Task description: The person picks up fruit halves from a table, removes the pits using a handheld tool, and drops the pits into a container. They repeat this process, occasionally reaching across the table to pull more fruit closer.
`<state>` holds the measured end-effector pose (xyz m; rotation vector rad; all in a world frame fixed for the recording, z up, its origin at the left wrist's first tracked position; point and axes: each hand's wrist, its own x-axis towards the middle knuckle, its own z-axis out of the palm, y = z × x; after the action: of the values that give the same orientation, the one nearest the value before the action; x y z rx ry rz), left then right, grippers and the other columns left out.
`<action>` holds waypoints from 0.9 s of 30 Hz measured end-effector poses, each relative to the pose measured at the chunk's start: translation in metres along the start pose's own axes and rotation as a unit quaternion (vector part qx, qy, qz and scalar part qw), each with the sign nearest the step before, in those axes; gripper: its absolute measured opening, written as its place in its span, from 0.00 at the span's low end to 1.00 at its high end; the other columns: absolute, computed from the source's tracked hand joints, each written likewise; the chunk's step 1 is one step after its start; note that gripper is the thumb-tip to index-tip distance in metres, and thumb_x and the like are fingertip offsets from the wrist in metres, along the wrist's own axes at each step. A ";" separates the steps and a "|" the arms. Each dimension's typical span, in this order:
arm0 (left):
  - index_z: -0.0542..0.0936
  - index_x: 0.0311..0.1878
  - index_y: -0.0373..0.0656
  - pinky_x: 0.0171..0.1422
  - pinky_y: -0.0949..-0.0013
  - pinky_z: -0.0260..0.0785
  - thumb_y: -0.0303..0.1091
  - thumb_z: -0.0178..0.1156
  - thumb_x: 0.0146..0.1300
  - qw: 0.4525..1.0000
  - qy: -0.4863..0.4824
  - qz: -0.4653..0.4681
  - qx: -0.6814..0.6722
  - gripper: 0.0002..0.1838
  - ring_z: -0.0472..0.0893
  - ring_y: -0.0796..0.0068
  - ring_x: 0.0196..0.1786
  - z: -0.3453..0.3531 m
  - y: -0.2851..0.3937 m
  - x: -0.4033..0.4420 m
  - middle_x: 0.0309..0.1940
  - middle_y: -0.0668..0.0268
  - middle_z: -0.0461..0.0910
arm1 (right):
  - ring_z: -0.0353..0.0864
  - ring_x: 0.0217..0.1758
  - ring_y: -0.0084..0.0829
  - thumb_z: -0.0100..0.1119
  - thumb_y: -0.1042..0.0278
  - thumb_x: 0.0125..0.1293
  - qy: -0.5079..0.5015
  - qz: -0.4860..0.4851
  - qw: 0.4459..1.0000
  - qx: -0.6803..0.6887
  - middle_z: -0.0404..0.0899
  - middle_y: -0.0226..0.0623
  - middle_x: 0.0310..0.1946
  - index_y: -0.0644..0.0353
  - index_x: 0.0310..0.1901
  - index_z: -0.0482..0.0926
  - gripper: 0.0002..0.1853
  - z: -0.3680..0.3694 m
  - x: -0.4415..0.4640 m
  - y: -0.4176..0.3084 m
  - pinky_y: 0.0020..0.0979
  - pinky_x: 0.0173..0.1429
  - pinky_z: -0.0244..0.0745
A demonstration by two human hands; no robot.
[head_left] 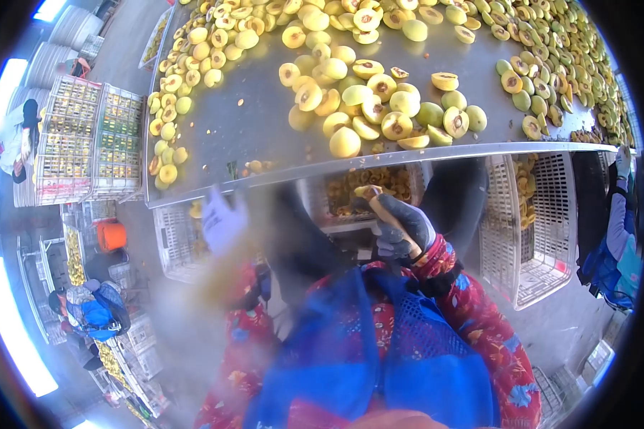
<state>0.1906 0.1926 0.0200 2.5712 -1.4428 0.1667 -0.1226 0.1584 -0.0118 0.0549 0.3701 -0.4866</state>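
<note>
My left hand [223, 220], in a pale glove, is blurred just below the metal table's front edge at the left; its fingers look apart, with nothing visible in them. In a grey glove, my right hand [406, 227] is closed round a wooden-handled tool [396, 214]. At the tool's upper end is a small yellowish piece [367, 191], too small to make out fully. Halved yellow-green fruits [396, 124] with brown centres lie in a cluster on the metal table [243, 136] beyond my hands.
More fruit halves [551, 43] are heaped at the back and right. Beneath the table edge stand white crates [533, 236], some holding fruit pieces. Stacked crates [86, 136], an orange bucket [111, 235] and people [96, 311] are at the left; another person [619, 243] is at the right.
</note>
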 end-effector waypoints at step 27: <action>0.72 0.57 0.36 0.43 0.67 0.75 0.37 0.50 0.72 0.717 -0.255 0.078 -0.643 0.17 0.80 0.70 0.42 0.047 0.105 -0.044 0.43 0.60 0.79 | 0.83 0.39 0.29 0.73 0.61 0.53 0.200 -0.347 0.692 -0.601 0.83 0.41 0.39 0.65 0.52 0.74 0.27 0.034 0.023 0.003 0.32 0.47 0.77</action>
<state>0.0782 0.1655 -0.0228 1.3028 -1.1536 -1.1790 -0.0907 0.1464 0.0117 -1.3446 1.1090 -0.9015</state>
